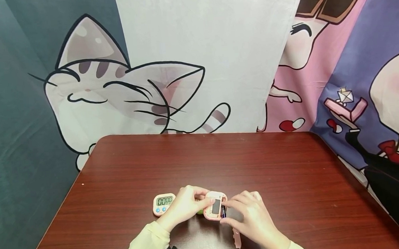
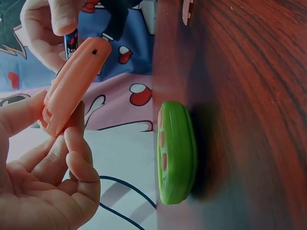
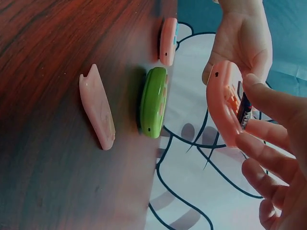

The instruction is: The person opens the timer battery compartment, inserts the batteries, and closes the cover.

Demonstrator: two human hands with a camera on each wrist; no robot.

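My left hand (image 1: 186, 205) pinches a pink digital timer (image 1: 212, 216) above the table, its back with a dark strip turned up. A battery compartment lies uncovered along the timer's right side. My right hand (image 1: 252, 214) pinches a dark blue battery (image 3: 244, 112) between thumb and fingers at that compartment; how far in the battery sits cannot be told. On the table below lies the loose pink battery cover (image 3: 97, 109). A green timer (image 2: 178, 153) rests under the left hand, mostly hidden in the head view.
Left of the left hand, a second pink timer (image 1: 164, 204) with blue buttons lies face up, its display reading zeros. The brown wooden table (image 1: 202, 159) has rounded far corners. A cartoon-printed curtain (image 1: 214, 41) hangs behind it.
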